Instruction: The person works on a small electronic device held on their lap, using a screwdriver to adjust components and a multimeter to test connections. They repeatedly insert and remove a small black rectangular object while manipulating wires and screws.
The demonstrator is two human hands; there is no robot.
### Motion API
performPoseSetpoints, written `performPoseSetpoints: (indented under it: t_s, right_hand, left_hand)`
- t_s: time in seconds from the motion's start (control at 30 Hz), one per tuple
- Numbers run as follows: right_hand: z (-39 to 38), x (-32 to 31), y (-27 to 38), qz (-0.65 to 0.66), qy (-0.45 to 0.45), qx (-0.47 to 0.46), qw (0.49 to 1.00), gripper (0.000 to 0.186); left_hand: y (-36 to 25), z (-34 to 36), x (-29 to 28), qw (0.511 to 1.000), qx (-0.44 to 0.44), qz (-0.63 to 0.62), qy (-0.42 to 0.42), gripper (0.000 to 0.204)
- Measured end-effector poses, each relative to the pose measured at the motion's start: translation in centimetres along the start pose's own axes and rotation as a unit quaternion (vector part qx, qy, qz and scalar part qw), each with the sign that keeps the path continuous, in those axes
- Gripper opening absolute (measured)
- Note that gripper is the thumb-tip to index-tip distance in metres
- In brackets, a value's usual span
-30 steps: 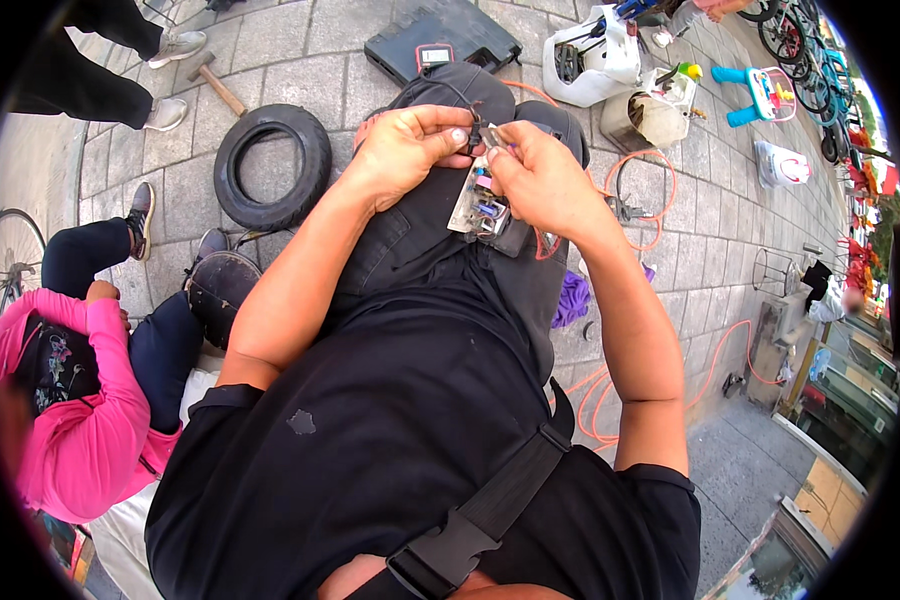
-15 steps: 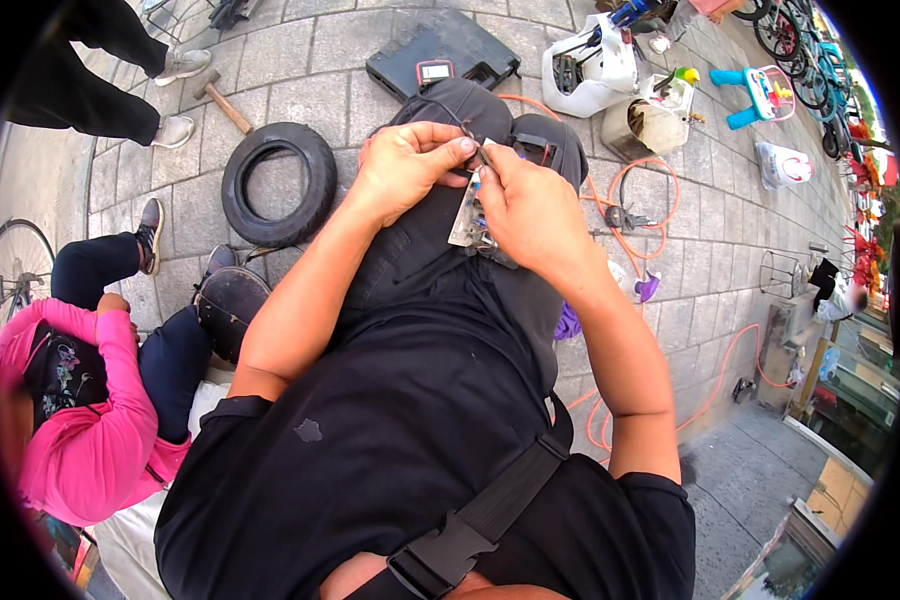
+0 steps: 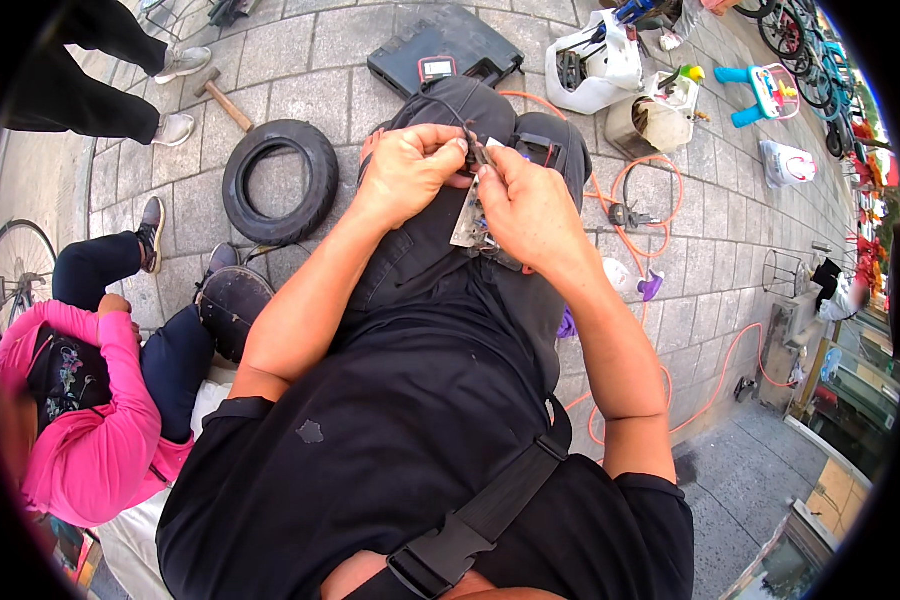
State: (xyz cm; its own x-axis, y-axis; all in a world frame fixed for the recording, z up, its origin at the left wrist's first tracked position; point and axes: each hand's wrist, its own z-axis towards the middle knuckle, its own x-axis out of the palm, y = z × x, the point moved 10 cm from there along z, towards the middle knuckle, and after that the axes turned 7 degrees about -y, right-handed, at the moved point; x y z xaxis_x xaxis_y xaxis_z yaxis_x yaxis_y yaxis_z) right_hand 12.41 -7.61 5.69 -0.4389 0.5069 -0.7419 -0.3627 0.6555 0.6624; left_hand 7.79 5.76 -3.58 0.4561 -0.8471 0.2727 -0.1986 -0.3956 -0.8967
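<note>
Head view: over the dark-trousered lap (image 3: 385, 262), towards twelve o'clock, the left hand (image 3: 407, 175) and right hand (image 3: 532, 205) nearly meet, each pinching something small and dark. At their six o'clock sits a circuit board (image 3: 464, 224), partly hidden; from eleven comes a dark cable (image 3: 458, 110). Fine fingertip work seems in hand, calling for steady pinches.

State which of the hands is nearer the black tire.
Left: the left hand is to the right of the black tire; the right hand is farther right.
</note>
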Motion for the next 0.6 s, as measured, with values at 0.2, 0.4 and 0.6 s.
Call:
performPoseSetpoints:
  t_s: [0.2, 0.4, 0.6]
  right_hand:
    - [0.4, 0.2, -0.5, 0.031, -0.006, 0.009, 0.999, 0.026]
    - [0.7, 0.4, -0.8, 0.02, -0.001, 0.002, 1.0, 0.027]
    - [0.5, -0.1, -1.2, 0.022, -0.006, 0.016, 1.0, 0.033]
  left_hand:
    - [0.4, 0.6, -0.6, 0.999, -0.033, -0.007, 0.017, 0.033]
    - [0.0, 0.5, -0.4, 0.999, -0.05, -0.011, 0.007, 0.036]
    - [-0.4, 0.1, 0.2, 0.999, -0.039, -0.013, 0.002, 0.034]
